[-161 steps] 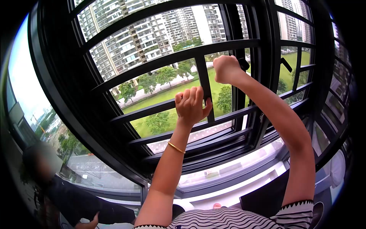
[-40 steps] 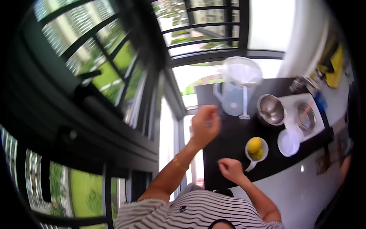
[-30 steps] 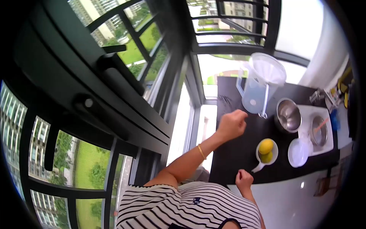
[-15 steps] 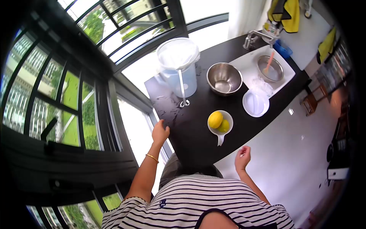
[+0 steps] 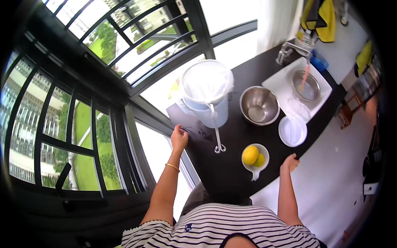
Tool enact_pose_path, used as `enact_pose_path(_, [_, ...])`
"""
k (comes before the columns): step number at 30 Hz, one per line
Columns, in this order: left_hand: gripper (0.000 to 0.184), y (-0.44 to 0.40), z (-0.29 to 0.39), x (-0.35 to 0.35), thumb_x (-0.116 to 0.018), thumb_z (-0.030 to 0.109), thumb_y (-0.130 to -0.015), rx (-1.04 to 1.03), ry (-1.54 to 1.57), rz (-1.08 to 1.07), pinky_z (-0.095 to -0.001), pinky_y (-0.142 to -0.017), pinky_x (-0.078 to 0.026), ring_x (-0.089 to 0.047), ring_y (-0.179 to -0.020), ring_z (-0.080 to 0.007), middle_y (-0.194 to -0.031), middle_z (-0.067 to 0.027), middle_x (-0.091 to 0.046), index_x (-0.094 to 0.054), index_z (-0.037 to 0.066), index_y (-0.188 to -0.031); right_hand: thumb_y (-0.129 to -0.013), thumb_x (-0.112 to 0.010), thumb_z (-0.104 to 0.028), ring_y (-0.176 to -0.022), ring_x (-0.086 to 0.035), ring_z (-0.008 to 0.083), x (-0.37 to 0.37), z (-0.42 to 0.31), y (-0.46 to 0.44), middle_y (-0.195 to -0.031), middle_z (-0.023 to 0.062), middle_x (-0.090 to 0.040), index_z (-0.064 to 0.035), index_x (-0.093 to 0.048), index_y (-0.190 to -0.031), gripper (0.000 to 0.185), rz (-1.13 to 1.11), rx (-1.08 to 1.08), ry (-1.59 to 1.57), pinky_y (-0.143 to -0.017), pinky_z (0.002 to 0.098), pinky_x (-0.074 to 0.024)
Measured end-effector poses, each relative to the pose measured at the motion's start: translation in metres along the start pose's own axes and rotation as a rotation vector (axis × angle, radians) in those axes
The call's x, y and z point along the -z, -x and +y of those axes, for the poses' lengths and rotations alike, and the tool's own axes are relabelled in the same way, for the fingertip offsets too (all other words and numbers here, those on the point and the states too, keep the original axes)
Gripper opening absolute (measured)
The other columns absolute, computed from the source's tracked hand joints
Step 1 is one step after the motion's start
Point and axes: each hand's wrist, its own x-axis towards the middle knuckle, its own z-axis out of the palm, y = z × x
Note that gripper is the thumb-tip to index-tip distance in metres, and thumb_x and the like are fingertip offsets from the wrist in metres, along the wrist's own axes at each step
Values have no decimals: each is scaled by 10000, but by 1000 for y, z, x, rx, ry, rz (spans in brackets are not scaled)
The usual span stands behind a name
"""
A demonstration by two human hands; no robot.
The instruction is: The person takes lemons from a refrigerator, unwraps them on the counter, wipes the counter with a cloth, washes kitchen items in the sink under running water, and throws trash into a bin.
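Note:
At the left edge of the dark counter (image 5: 223, 175) is my left hand (image 5: 179, 138), its fingers loosely bent and a little apart, with nothing visible in it. My right hand (image 5: 290, 163) hovers by the front edge, fingers curled together and empty. Between them, a white handled bowl (image 5: 266, 151) holds a yellow lemon (image 5: 250, 155) and a greener fruit (image 5: 259, 160). Behind my left hand stands a translucent pitcher (image 5: 221, 118) topped by a white mesh strainer (image 5: 206, 80); a whisk-like metal utensil (image 5: 216, 128) hangs down its front.
A steel bowl (image 5: 259, 105) and a white round dish (image 5: 292, 131) lie to the right. The white sink (image 5: 324, 89) holds another metal bowl (image 5: 306, 85) under the faucet (image 5: 300, 47). Barred windows (image 5: 68, 144) line the left. A wooden stool (image 5: 345, 115) stands on the floor.
The view has turned from the window to the counter. My hands have left the window bars and come down beside the counter. My right hand has moved nearer the counter's front edge.

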Motion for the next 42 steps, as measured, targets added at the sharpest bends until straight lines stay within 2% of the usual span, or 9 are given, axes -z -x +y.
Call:
enact_pose_path(7, [638, -54, -1, 0, -706, 133, -679, 65, 202, -150, -311, -668, -497, -616, -715, -181, -992, -133, -582, -425, 69, -1247, -874, -386, -494, -972, -561, 421, -13, 19, -7, -1120, 257, -532, 47, -409, -1196, 630, 135, 183, 197, -794, 505, -480])
enact_pose_path(10, [720, -84, 5, -5, -804, 176, -582, -40, 356, -443, -291, -668, -488, -623, -702, -178, -782, -118, -630, -460, -10, -1187, -842, -376, -610, -952, -570, 417, -6, 12, 0, -1102, 275, -531, 69, -426, -1149, 746, 133, 175, 275, -779, 493, -485])
enact_pose_path(14, [479, -93, 37, -10, -742, 142, -655, -105, 417, -679, -357, -884, -428, -561, -1028, -268, -1081, -152, -610, -572, -10, -1077, -817, -374, -660, -918, -587, 407, 6, 12, -2, -1056, 274, -554, 74, -432, -1137, 802, 144, 156, 372, -767, 484, -488])
enact_pose_path(16, [464, -89, 43, -21, -724, 140, -677, -240, 399, -453, -375, -910, -409, -537, -1062, -277, -1115, -160, -591, -566, -1, -1089, -800, -375, -687, -918, -589, 404, 3, -6, 9, -1026, 278, -565, 78, -421, -1159, 846, 92, 109, 431, -759, 482, -488])
enact_pose_path(19, [438, -85, 39, -33, -716, 170, -702, -2, 465, -691, -392, -913, -403, -525, -1078, -303, -1147, -166, -568, -567, -1, -1077, -801, -377, -688, -905, -595, 409, 0, 6, 1, -1017, 273, -576, 77, -415, -1157, 845, 162, 114, 420, -748, 483, -491])
enact_pose_path(26, [526, -83, 72, -61, -741, 187, -697, -197, 548, -509, -329, -761, -484, -607, -891, -220, -1009, -115, -621, -504, 10, -1132, -795, -390, -689, -884, -603, 406, -2, 9, -1, -1014, 305, -572, 82, -382, -1160, 853, 117, 131, 395, -736, 462, -492])
enact_pose_path(34, [820, -70, 32, -65, -777, 447, -593, -329, -364, -681, -362, -565, -502, -631, -679, -275, -824, -116, -626, -423, 35, -1208, -804, -372, -687, -854, -600, 425, -2, 6, 0, -946, 295, -584, 68, -390, -1115, 817, 125, 192, 425, -710, 499, -488])
enact_pose_path(35, [1015, -64, 31, -61, -776, 496, -558, -384, -424, -691, -376, -572, -511, -640, -692, -287, -828, -127, -631, -300, 26, -1322, -807, -365, -687, -849, -603, 422, -2, 8, -2, -937, 293, -588, 62, -395, -1105, 807, 137, 188, 419, -708, 499, -490])
enact_pose_path(42, [1112, -65, 48, -60, -778, 479, -569, -356, -583, -860, -379, -564, -504, -641, -686, -282, -762, -137, -641, -209, -51, -1365, -836, -358, -650, -734, -629, 393, -11, 16, -14, -844, 245, -615, 42, -416, -1027, 720, 115, 166, 436, -606, 463, -518])
